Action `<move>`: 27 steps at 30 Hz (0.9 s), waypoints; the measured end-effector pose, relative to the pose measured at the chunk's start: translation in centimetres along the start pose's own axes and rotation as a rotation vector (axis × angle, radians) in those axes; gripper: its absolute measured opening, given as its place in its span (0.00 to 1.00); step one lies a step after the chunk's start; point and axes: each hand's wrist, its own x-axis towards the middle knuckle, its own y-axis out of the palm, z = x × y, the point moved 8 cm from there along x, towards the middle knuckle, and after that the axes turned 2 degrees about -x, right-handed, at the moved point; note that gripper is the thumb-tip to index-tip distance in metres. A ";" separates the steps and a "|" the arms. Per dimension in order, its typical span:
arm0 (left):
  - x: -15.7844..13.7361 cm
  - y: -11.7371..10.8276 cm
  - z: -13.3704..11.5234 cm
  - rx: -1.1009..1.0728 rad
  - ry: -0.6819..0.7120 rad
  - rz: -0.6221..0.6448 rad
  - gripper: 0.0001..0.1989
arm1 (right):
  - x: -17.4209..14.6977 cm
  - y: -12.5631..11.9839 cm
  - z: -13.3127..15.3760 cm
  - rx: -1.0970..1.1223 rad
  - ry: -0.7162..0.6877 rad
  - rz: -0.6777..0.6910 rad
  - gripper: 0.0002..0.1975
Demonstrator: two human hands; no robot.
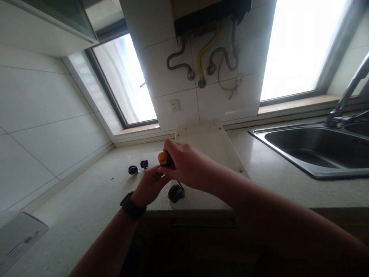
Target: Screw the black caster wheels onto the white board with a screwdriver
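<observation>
My right hand [184, 161] is wrapped round a screwdriver [162, 158] with an orange-and-black handle, its butt end towards me. Close against it, my left hand [150, 186] has its fingers drawn together; their tips are partly hidden, so what they grip cannot be made out. Both hands are over a pale flat board [198, 134] that lies on the counter. At the board's near left corner, just below my hands, stands a black caster wheel [176, 193]. Left of the board, one loose caster [133, 169] and another caster [144, 164] lie on the counter.
A steel sink [305, 154] with a tall faucet [340, 104] is set into the counter [95, 200] at right. A pale box [21, 240] sits at lower left. Hoses and a yellow pipe [206, 48] hang on the wall above a socket [174, 105].
</observation>
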 end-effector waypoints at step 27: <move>0.0 1.6 -0.1 -0.026 -0.027 0.053 0.13 | 0.0 -0.6 0.9 0.123 -0.091 0.039 0.11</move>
